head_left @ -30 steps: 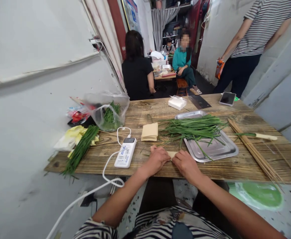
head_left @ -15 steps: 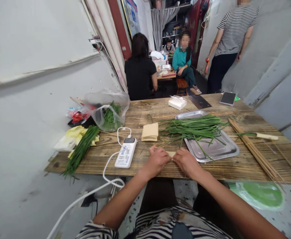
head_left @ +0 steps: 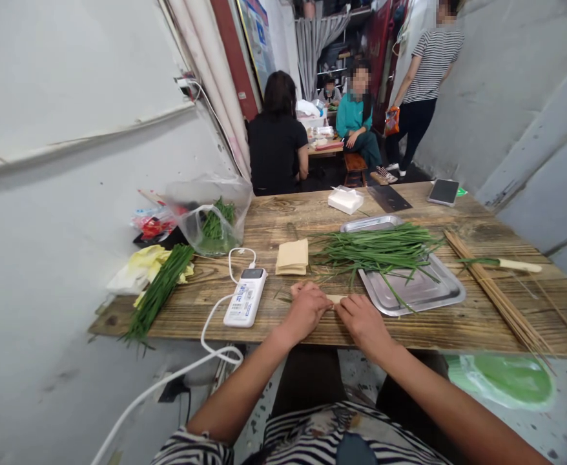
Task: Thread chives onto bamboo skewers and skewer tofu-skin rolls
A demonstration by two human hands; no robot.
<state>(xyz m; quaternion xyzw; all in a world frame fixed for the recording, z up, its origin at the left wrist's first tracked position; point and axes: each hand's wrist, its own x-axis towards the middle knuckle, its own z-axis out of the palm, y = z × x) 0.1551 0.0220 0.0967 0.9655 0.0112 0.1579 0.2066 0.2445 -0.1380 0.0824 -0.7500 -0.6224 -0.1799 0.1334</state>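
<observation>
Near the table's front edge, my left hand [head_left: 307, 309] and my right hand [head_left: 361, 318] are closed on the two ends of a small tofu skin sheet [head_left: 334, 299], which looks rolled or folded. Green stalks poke out beside my left fingers. My fingers hide most of the roll. Just beyond them is a stack of square tofu skin sheets [head_left: 292, 257]. Long garlic chives [head_left: 380, 248] lie across a metal tray [head_left: 438, 298] to the right. Farther right, one tofu skin roll [head_left: 520, 265] has chives sticking out of its end.
Bamboo skewers [head_left: 494, 287] lie at the right. On the left are a white power bank [head_left: 245, 298] with a cable, a chive bundle [head_left: 160, 290] and a plastic bag [head_left: 225, 226]. A tissue pack [head_left: 345, 200] and phone [head_left: 443, 192] rest at the back. Several people are beyond the table.
My hands stay on the tofu skin, with the right hand shifted slightly down. The standing person in stripes has walked farther away, and an orange packet now shows in that person's hand.
</observation>
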